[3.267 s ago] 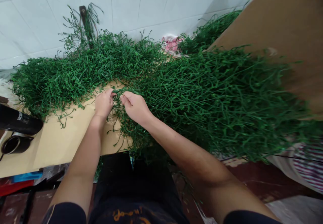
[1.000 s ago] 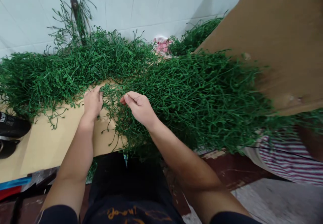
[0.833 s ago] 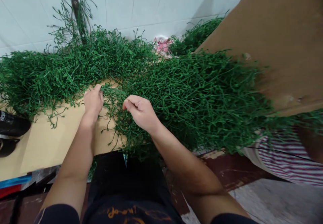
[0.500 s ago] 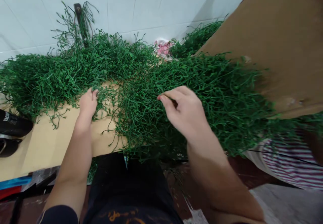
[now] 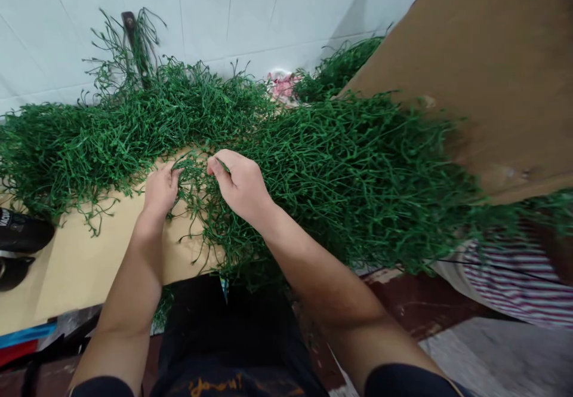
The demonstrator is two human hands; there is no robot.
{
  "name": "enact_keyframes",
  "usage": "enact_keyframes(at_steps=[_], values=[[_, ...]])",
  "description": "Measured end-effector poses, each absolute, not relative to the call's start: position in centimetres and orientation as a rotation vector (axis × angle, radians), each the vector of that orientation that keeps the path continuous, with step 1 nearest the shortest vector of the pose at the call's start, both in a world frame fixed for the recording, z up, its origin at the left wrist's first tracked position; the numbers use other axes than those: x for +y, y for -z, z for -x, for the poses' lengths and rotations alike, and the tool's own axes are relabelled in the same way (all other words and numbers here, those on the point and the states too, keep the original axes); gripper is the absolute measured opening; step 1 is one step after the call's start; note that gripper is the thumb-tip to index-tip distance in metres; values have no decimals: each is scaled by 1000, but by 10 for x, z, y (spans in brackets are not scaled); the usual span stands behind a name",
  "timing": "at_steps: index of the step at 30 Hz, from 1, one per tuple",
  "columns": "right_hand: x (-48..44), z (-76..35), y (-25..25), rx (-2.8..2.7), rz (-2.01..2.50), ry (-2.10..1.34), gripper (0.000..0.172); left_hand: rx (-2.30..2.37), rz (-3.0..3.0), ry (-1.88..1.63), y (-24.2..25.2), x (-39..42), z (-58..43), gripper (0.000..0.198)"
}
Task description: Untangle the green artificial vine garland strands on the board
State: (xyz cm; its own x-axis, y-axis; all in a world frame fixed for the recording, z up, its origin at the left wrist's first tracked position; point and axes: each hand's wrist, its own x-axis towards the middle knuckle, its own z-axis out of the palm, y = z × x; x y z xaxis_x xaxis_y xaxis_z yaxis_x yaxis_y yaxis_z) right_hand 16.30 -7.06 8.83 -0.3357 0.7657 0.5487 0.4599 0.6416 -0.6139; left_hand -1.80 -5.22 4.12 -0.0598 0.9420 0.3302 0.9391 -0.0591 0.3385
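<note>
Thin green plastic-looking stems with small budded tips lie in a large pile [image 5: 358, 170] under and beside my right hand. A second heap [image 5: 107, 128] of the same stems runs along the wall on the left. Over the tan cardboard sheet [image 5: 96, 259], my left hand [image 5: 161, 189] pinches a small bunch of green stems [image 5: 190, 167] between thumb and fingers. Just to the right of that bunch, my right hand [image 5: 239, 183] is closed in a pinch above the pile's left edge. Whatever its fingertips hold is too small to make out.
A black bottle [image 5: 22, 231] lies at the left edge. Behind the stems stand a white tiled wall [image 5: 277, 15] and a dark metal bracket [image 5: 129, 30]. A pink and white cloth [image 5: 283, 86] sits at the back. A large cardboard panel [image 5: 492, 74] leans on the right, above striped fabric [image 5: 505, 283].
My right hand has moved left from over the large pile to beside my left hand, still pinched. The left hand stays near the same spot, with the bunch. The view has shifted slightly.
</note>
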Motion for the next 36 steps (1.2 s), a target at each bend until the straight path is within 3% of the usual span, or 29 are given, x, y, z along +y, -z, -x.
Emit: enact_keyframes(at_steps=[10, 15, 17, 19, 22, 23, 29, 33, 36], values=[[-110, -171, -90, -1852, 632, -197, 28, 2370, -1852, -707, -34, -38, 20, 30], [-119, -214, -124, -1183, 872, 169, 37, 2442, -1506, -859, -21, -30, 47, 34], [-108, -239, -132, -1203, 1053, 292, 38, 2307, -1596, -979, -22, -33, 47, 35], [-92, -262, -131, -1444, 1367, 207, 27, 2080, -1731, -1033, -25, -37, 39, 32], [-71, -275, -119, -1513, 1683, 62, 63, 1838, -1794, -1108, -31, -43, 27, 29], [-67, -271, -114, -1545, 1685, 28, 66, 1802, -1777, -1132, -33, -44, 25, 29], [-48, -188, -91, -1981, 1082, -220, 46, 1631, -1750, -1080, -40, -47, 18, 27], [-38, -149, -89, -2197, 1052, -329, 14, 1589, -1752, -1045, -40, -47, 20, 23], [-37, -152, -90, -2247, 1077, -440, 21, 1616, -1818, -1097, -38, -44, 27, 22]])
